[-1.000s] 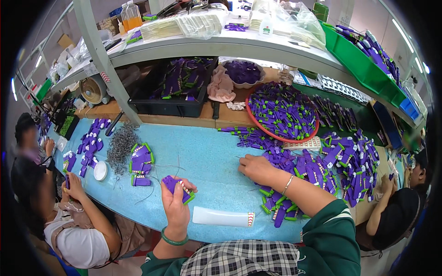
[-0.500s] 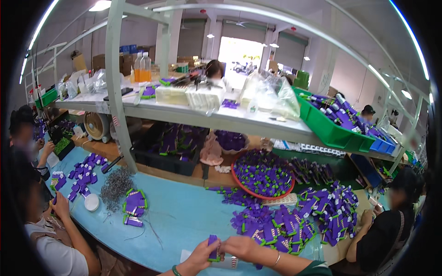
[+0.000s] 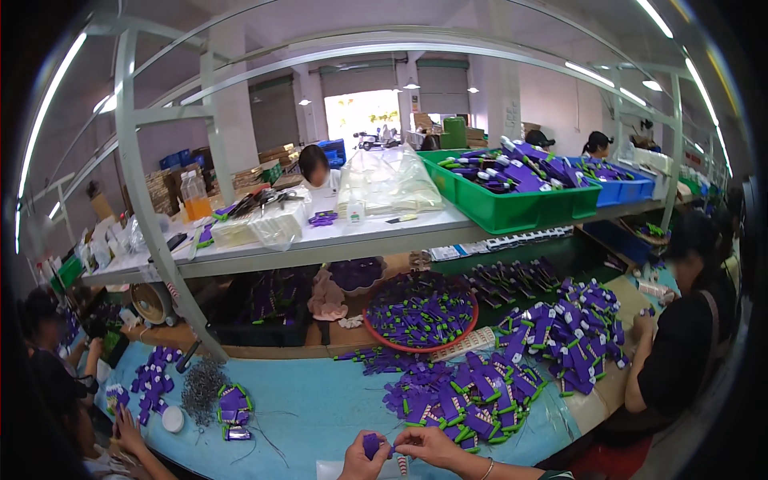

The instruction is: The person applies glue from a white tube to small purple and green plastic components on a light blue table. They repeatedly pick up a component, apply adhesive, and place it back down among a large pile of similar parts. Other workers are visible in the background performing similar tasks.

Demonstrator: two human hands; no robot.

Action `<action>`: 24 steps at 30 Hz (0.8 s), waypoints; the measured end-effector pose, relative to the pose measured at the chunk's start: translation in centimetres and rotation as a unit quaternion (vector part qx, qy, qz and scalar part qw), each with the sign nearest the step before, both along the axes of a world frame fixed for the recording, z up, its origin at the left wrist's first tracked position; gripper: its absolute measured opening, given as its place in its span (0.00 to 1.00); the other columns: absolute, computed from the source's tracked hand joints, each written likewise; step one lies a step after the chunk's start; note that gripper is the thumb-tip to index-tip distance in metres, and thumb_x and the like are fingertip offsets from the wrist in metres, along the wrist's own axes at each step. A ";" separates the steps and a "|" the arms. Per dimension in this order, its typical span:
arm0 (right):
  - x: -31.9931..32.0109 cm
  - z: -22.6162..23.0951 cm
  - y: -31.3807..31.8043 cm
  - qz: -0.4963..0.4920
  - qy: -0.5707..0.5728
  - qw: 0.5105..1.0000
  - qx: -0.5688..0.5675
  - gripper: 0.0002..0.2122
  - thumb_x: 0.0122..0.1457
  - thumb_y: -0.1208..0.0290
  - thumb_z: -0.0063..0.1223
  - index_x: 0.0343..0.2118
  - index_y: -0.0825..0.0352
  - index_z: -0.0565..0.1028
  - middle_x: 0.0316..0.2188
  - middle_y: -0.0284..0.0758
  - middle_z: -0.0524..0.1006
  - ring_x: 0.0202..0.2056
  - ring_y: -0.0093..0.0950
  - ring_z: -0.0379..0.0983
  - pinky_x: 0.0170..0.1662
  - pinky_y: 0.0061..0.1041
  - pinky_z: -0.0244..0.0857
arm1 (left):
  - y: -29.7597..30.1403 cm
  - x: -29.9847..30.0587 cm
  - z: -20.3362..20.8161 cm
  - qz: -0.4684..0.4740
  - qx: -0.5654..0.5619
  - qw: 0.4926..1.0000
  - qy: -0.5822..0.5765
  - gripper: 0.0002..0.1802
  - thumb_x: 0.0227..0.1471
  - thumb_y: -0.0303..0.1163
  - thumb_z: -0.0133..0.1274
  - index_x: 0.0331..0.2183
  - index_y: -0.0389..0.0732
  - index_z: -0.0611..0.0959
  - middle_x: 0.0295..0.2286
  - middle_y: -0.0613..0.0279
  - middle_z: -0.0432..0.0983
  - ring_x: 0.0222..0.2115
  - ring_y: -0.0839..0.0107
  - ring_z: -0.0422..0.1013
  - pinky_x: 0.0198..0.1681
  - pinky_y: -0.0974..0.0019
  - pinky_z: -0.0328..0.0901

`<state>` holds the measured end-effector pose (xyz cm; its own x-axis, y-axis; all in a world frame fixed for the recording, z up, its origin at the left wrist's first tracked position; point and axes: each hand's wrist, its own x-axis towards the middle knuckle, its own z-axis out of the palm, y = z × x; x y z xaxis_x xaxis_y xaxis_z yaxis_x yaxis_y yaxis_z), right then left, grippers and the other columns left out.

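On the nearer side of the red basket (image 3: 416, 350), well apart from it and close to the front edge of the tabletop (image 3: 320, 384), the left hand (image 3: 362, 462) has its grip pinching a flat purple piece (image 3: 370, 445), thumb and fingers pressed against it. What shows of the piece seems to have its long axis running roughly toward the basket, though the fingers cover its lower part. The right hand (image 3: 432, 448) is just beside it on the right; its grip is drawn together near the piece's right edge, where a small purple bit shows, but I cannot tell whether that is pinched there or belongs to the held piece. The left hand is thus the nearer one, already on the piece, which lies to the left of the right grip. In the earliest frame the right hand was well apart from the left, reaching at the pile of purple-and-green pieces (image 3: 472, 400) on the basket's near right; now the two hands meet on its near side. The held piece's green end and striped edge showed then, and do not now. The view has also tilted up, so the hands sit at its lower rim.
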<state>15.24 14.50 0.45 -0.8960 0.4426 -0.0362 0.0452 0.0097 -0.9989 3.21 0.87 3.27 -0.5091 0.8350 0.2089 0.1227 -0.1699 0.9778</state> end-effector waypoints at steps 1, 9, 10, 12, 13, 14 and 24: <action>0.2 -0.4 -0.2 -0.014 0.001 1.000 -0.009 0.08 0.59 0.72 0.58 0.39 0.69 0.78 0.30 0.29 0.78 0.30 0.16 0.72 0.32 0.17 0.66 | -0.1 0.3 0.1 -0.014 -0.007 1.000 -0.022 0.06 0.57 0.27 0.51 0.37 0.37 0.73 0.24 0.66 0.73 0.23 0.78 0.70 0.28 0.73 0.67; 2.5 1.8 -1.3 -0.085 0.106 0.960 0.246 0.06 0.56 0.74 0.58 0.35 0.66 0.79 0.29 0.34 0.76 0.29 0.27 0.75 0.32 0.24 0.67 | -0.9 0.8 -0.8 -0.195 -0.140 0.968 -0.070 0.06 0.60 0.28 0.45 0.37 0.38 0.75 0.25 0.66 0.73 0.23 0.78 0.68 0.27 0.74 0.65; 2.9 2.2 -1.6 -0.095 0.103 0.950 0.280 0.05 0.56 0.73 0.59 0.34 0.67 0.79 0.28 0.34 0.77 0.28 0.27 0.75 0.32 0.24 0.67 | -0.8 1.4 -0.7 -0.190 -0.148 0.970 -0.027 0.06 0.59 0.28 0.45 0.37 0.37 0.75 0.24 0.67 0.73 0.22 0.79 0.68 0.26 0.73 0.65; 3.3 1.7 -1.7 -0.115 0.079 0.937 0.321 0.06 0.55 0.71 0.60 0.33 0.68 0.79 0.28 0.36 0.77 0.27 0.28 0.75 0.31 0.26 0.67 | -0.6 2.3 -0.5 -0.188 -0.142 0.972 0.007 0.07 0.59 0.29 0.46 0.38 0.37 0.76 0.23 0.67 0.72 0.21 0.78 0.67 0.26 0.72 0.65; 3.6 1.4 -1.7 -0.128 0.085 0.931 0.332 0.06 0.54 0.71 0.60 0.32 0.67 0.78 0.27 0.36 0.76 0.28 0.31 0.74 0.31 0.28 0.67 | -0.3 2.4 -0.4 -0.189 -0.142 0.971 0.038 0.08 0.59 0.30 0.47 0.38 0.37 0.76 0.22 0.67 0.72 0.21 0.78 0.68 0.26 0.71 0.65; 4.0 1.4 -1.9 -0.142 0.090 0.924 0.343 0.06 0.52 0.71 0.60 0.31 0.66 0.77 0.26 0.37 0.75 0.29 0.34 0.74 0.32 0.31 0.67 | 0.0 2.5 -0.2 -0.193 -0.138 0.970 0.057 0.09 0.59 0.31 0.46 0.39 0.37 0.76 0.22 0.66 0.72 0.21 0.77 0.68 0.26 0.71 0.65; 5.0 -1.6 -2.7 -0.166 0.128 0.928 0.309 0.10 0.54 0.65 0.57 0.29 0.67 0.74 0.25 0.42 0.74 0.30 0.43 0.72 0.34 0.38 0.65 | -0.3 3.2 -0.6 -0.210 -0.222 0.934 0.183 0.15 0.63 0.36 0.42 0.36 0.35 0.78 0.21 0.62 0.76 0.21 0.73 0.72 0.26 0.68 0.68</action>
<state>20.27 11.78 -1.11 -0.6512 0.5609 0.5112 -0.0892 0.6124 -0.7855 6.42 0.52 2.66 -0.0785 0.9908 -0.1106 0.4761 0.1347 0.8690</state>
